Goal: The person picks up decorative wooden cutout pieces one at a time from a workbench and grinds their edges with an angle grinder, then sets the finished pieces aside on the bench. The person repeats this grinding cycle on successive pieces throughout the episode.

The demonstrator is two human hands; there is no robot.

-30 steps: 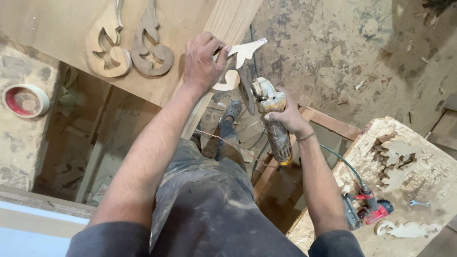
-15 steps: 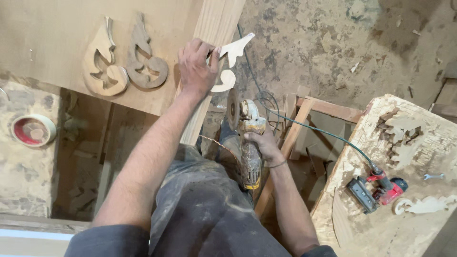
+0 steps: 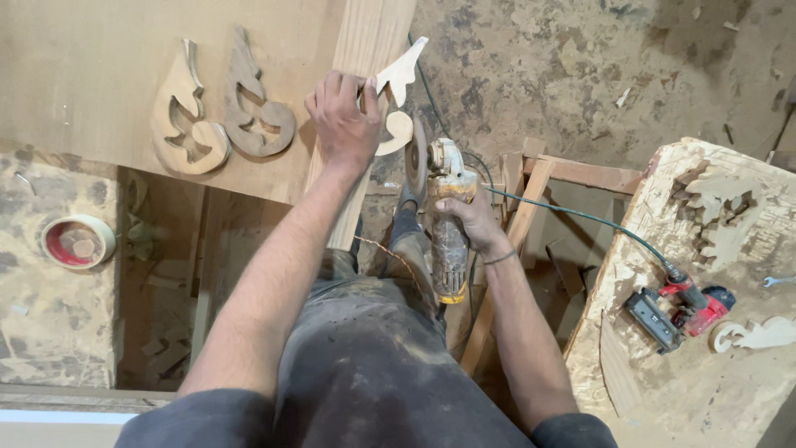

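Observation:
My left hand (image 3: 342, 120) presses a pale carved wooden ornament (image 3: 400, 91) against the edge of a wooden plank (image 3: 361, 41). The ornament's pointed leaf end sticks out to the upper right of my fingers. My right hand (image 3: 468, 217) grips the body of a yellow angle grinder (image 3: 444, 220). Its disc (image 3: 415, 158) stands just below and right of the ornament's curled end. A green cable (image 3: 580, 217) runs from the grinder to the right.
Two carved wooden scroll pieces (image 3: 220, 116) lie on the board at upper left. A roll of tape (image 3: 77, 242) sits at left. On the dusty bench at right lie a red power tool (image 3: 684, 303), a spanner (image 3: 778, 280) and another carved piece (image 3: 754, 333).
My right hand has brought the grinder up and to the left, with its disc closer to the ornament. The left hand keeps its hold on the ornament.

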